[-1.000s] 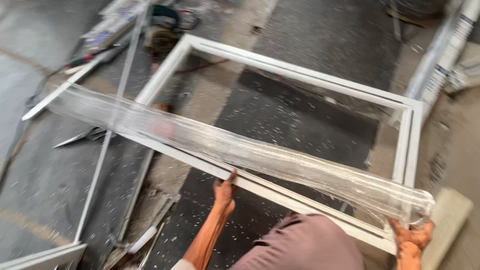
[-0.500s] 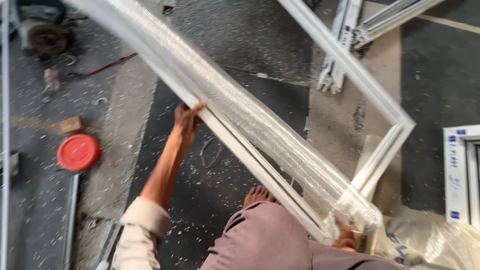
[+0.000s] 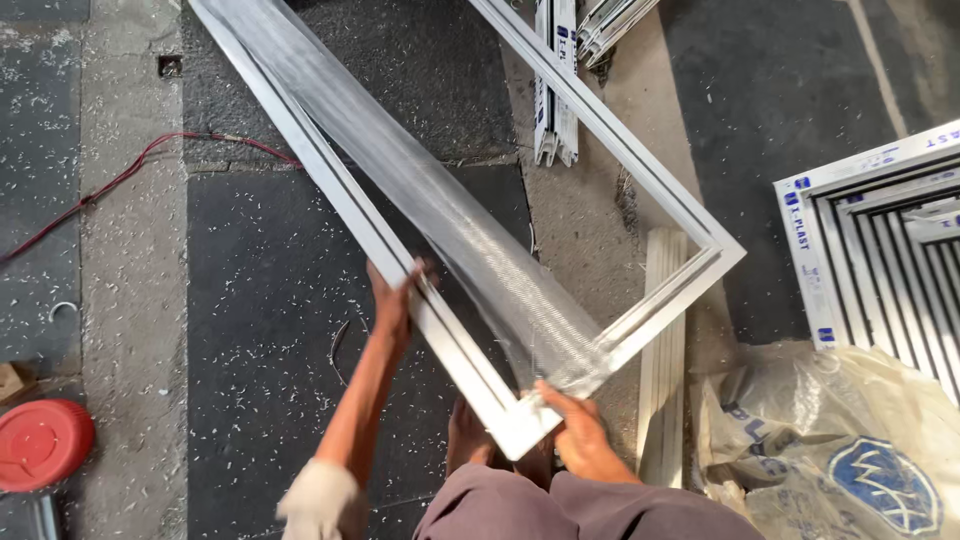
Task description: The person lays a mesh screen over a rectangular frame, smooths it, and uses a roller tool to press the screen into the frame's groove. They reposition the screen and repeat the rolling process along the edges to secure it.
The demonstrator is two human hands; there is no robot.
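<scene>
Underfoot, the floor (image 3: 270,300) is dark, gritty sheeting crossed by paler concrete strips, all of it speckled with white shavings. Above it a white window frame (image 3: 640,170) is held tilted, its near corner low by the person's knees and its long rails running up and out of view. The left hand (image 3: 395,295) is wrapped over the left rail about midway along what shows, fingers curled round the profile. The right hand (image 3: 580,435) sits at the near corner, closed on the gathered end of a clear plastic film (image 3: 440,205) — the film stretches from there diagonally up along the frame as a long, crinkled band. A bare foot (image 3: 468,435) shows just under the corner.

Round about: a red cable (image 3: 130,175) snakes across the left strip, a red round lid (image 3: 40,443) lies at the left edge, white profile offcuts (image 3: 555,90) lie at the top, a wooden plank (image 3: 662,350) lies under the frame's right side, and a stack of finished white frames (image 3: 880,250) rests at the right above a crumpled printed plastic bag (image 3: 850,450).
</scene>
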